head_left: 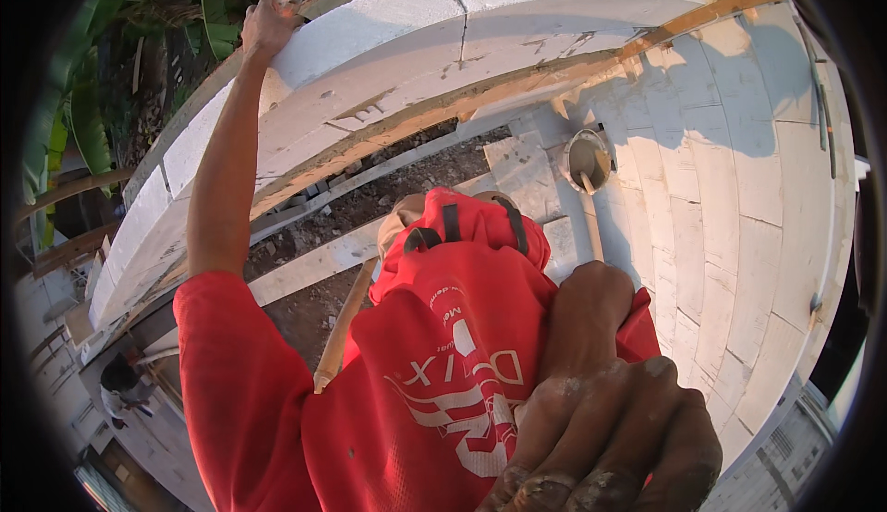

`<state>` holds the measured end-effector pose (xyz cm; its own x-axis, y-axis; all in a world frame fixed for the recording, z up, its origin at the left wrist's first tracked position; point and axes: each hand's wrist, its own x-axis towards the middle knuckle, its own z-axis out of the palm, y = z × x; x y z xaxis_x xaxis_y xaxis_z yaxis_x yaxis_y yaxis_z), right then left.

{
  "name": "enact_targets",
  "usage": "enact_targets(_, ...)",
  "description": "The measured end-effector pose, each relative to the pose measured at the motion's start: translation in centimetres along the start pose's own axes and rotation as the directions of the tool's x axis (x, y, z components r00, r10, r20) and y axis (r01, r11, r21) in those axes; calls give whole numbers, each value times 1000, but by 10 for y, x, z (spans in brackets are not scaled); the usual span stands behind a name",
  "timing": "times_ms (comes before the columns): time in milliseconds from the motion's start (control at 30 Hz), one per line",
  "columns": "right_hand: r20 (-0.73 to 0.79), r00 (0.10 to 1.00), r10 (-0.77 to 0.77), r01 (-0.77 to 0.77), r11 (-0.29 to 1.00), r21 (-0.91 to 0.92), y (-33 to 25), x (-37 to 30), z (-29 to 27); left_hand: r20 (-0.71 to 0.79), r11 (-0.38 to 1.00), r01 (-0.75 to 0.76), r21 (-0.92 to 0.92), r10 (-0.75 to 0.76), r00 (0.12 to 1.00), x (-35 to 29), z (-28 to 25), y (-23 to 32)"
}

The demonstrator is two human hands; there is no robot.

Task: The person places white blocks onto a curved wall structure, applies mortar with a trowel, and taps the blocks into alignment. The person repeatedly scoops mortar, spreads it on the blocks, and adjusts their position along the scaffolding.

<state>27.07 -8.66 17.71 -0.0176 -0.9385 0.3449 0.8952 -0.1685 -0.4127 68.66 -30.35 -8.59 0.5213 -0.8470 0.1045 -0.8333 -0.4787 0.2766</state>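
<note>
My left arm stretches up and away over a curved wall of white lightweight blocks [379,27]. At its far edge my left hand [269,26] is closed, its fingers curled by the top of the blocks; whatever they hold is too small to make out. My right arm is bent sharply, and my right hand [614,433] is raised very near the camera. Its dusty fingers are curled in, and anything inside them is hidden. Below to the right stands a bucket [588,160] of grey mix, with a wooden-handled tool [591,221] leaning in it.
A tall white block wall [721,188] rises on the right. Boards [314,267] cross a gap over rubble. A wooden pole [346,327] stands by my body. Banana leaves [88,115] hang beyond the wall. Another person [122,387] is far below at lower left.
</note>
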Motion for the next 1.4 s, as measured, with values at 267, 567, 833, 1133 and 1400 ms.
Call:
enact_targets(267, 129, 881, 455, -448, 891, -77, -22, 21, -4, -14, 996, 59, -65, -60, 998, -7, -8, 10)
enact_targets(567, 168, 934, 314, -269, 931, -247, -20, 4, -5, -25, 999, 16, -49, -17, 1000, -6, -8, 10)
enact_targets(833, 250, 955, 161, -109, 972, -210, -8, 5, -21, -18, 1000, -8, 5, 8, 1000, -1, -3, 2)
enact_targets(1133, 367, 930, 27, 61, 972, -226, -3, 14, -38, -17, 998, 59, -39, -59, 998, -1, -4, 6)
enact_targets(1400, 392, 919, -40, 151, 954, -258, -4, 22, -46, -27, 998, 55, -34, -56, 998, -7, -8, 9)
